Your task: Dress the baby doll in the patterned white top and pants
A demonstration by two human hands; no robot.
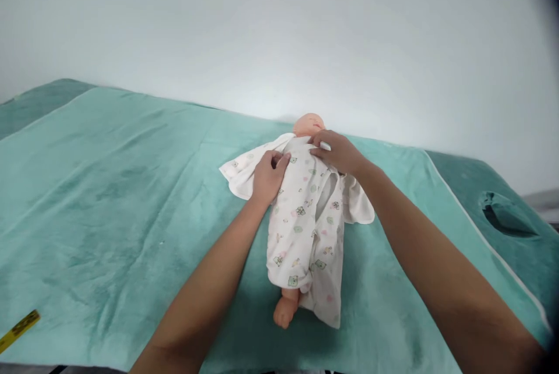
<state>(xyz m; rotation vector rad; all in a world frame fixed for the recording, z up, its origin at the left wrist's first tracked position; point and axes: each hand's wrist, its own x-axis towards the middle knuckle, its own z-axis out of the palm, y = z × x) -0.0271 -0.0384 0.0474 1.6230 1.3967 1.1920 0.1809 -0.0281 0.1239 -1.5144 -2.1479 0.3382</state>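
Evidently, a baby doll (308, 124) is laid on its back on a green sheet (131, 199), its head towards the pale wall (279, 30) and one bare foot (286, 310) pointed at the camera wearer. The doll is dressed in a white garment (297, 211) printed with small green, pink and yellow figures. On the left, one sleeve (244, 173) is spread out flat beside the body; on the right, the other sleeve (358, 202) is bunched partly under the right forearm.

The left hand (273, 173) is rested on the edge of the garment at the chest, its fingers loosely curled and the thumb set near the cloth; whether any fabric is pinched by it cannot be told. The right hand (329, 150) is held at the collar just below the doll's chin, thumb and fingers partly closed about the cloth there, with a small white bit seen between them.

Down the right side of the front, the garment is left parted, and a greyish gap is shown between the two panels. The lower right panel is extended past the knees onto the sheet. At the far left, a yellow strip (20, 330) with dark markings is seen near the sheet's edge. On the right, a dark oval opening (509, 217) is shown in the darker green surface.
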